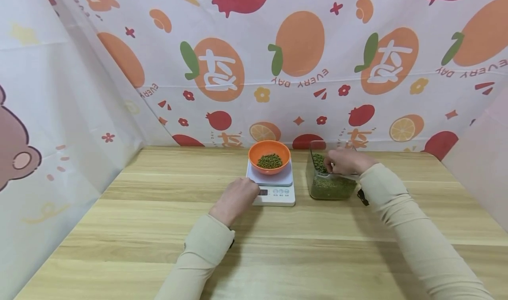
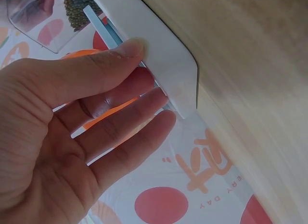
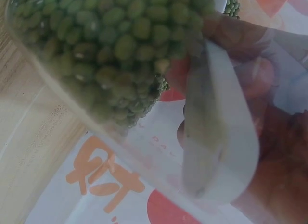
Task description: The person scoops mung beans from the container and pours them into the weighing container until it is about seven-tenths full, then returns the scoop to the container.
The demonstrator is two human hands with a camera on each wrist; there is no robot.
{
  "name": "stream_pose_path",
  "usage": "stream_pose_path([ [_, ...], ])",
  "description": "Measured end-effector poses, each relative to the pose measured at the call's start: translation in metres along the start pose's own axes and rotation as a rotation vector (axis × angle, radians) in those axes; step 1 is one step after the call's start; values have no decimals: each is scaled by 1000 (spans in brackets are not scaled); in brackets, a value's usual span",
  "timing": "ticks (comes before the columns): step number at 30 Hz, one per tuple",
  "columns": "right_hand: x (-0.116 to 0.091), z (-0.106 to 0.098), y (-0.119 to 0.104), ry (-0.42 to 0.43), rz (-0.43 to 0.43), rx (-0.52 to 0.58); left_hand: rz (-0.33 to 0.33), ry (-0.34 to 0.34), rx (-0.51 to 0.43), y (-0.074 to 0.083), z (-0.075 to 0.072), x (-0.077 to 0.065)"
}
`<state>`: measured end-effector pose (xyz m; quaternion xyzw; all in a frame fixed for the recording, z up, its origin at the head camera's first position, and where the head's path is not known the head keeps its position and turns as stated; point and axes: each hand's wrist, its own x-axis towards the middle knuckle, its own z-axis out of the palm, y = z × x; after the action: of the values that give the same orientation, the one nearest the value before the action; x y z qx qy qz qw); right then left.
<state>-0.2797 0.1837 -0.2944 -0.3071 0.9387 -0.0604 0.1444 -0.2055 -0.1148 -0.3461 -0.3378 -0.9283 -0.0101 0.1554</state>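
A white kitchen scale (image 1: 274,194) carries an orange bowl (image 1: 270,151) with a layer of green mung beans (image 1: 270,161) inside. At its front left corner is my left hand (image 1: 238,197); in the left wrist view the thumb (image 2: 130,48) touches the scale's edge and the other fingers stretch loosely beside it. To the right stands a clear rectangular container (image 1: 329,189), filled largely with mung beans (image 3: 120,41). My right hand (image 1: 345,161) reaches inside it and grips a white spoon (image 3: 219,132), seen blurred through the wall; the spoon's far end is hidden among the beans.
All this stands near the back of a wooden table (image 1: 301,256), with a fruit-patterned cloth (image 1: 258,84) hanging right behind. Another cloth (image 1: 75,114) hangs along the left side. A dark band (image 1: 363,197) shows at my right wrist.
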Motion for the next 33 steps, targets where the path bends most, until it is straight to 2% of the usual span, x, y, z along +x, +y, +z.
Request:
stream_pose_path([
  [3, 1, 0, 1, -5, 7, 3, -1, -13, -1, 0, 0, 1],
  [8, 2, 0, 2, -7, 5, -3, 6, 14, 2, -1, 0, 1],
  [25, 1, -2, 2, -8, 15, -6, 17, 14, 17, -1, 0, 2],
  [33, 1, -1, 4, -28, 16, 17, -3, -24, -9, 0, 0, 1],
])
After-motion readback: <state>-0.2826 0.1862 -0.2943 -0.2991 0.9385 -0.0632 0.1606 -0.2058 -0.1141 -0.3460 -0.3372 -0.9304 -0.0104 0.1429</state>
